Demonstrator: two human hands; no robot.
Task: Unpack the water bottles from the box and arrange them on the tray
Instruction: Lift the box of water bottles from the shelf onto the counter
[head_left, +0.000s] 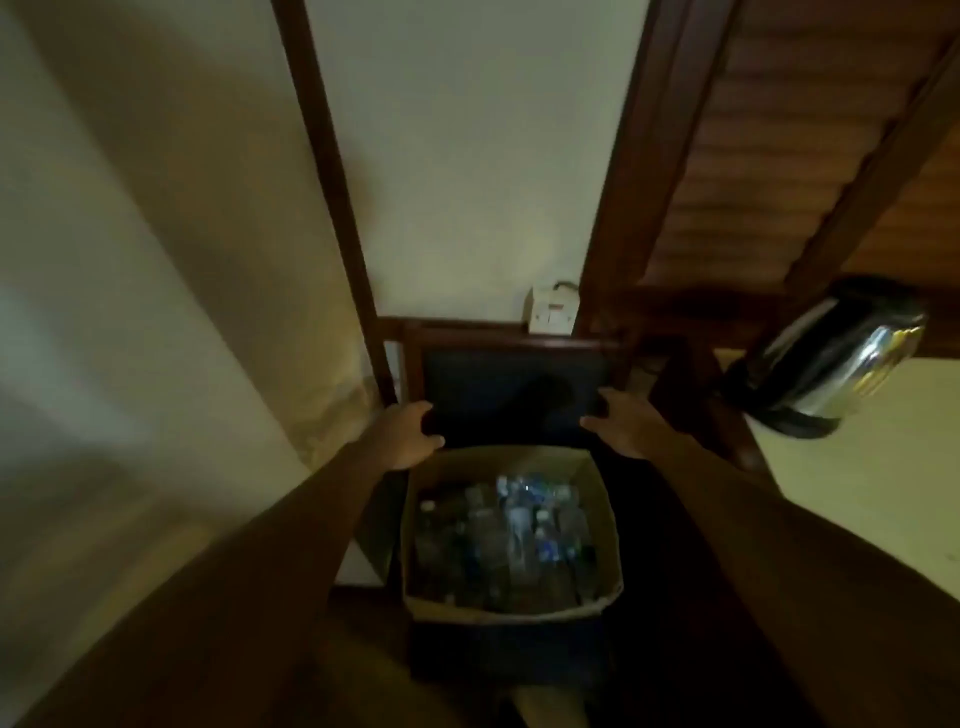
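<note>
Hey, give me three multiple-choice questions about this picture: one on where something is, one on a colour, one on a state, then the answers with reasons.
1. Where is the kettle?
A. inside the box
B. on the counter to the right
C. on the floor

2. What colour is the tray?
A. white
B. dark
C. red

3. What are the hands doing?
A. both hold the tray's edges
B. both hold bottles
C. both hang idle

Answers: B, it stands on the pale counter. B, the dark tray sits behind the box. A, left hand and right hand grip its sides; the bottles lie in the box.
</note>
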